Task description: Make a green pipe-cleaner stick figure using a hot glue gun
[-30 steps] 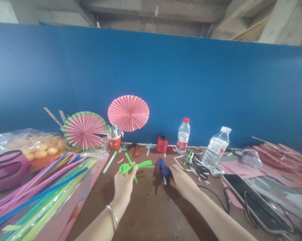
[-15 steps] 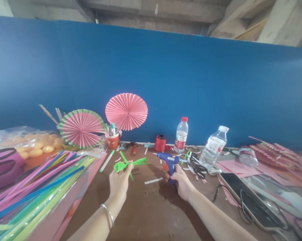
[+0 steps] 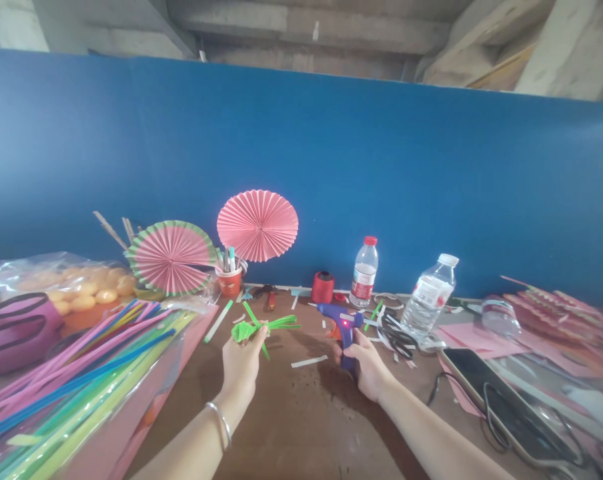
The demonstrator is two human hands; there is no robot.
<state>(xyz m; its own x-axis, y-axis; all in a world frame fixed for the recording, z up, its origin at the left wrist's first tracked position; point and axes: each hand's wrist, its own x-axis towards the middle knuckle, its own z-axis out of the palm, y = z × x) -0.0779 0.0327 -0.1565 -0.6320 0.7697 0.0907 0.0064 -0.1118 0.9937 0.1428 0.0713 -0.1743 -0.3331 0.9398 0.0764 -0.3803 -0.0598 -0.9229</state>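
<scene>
Head camera: my one feed, worn on the person's head, looking forward and somewhat down.
Blue partition (image 3: 331, 147): I face it nearly square on; its top edge slopes down to the right.
Concrete ceiling (image 3: 301, 20): I catch a strip of it along the top.
Tabletop (image 3: 291, 427): I look over it from its near side, from the bottom edge up to the partition.
Left hand (image 3: 242, 353) and right hand (image 3: 364, 363): close before my lens, below centre, forearms (image 3: 194, 433) entering from the bottom.
</scene>
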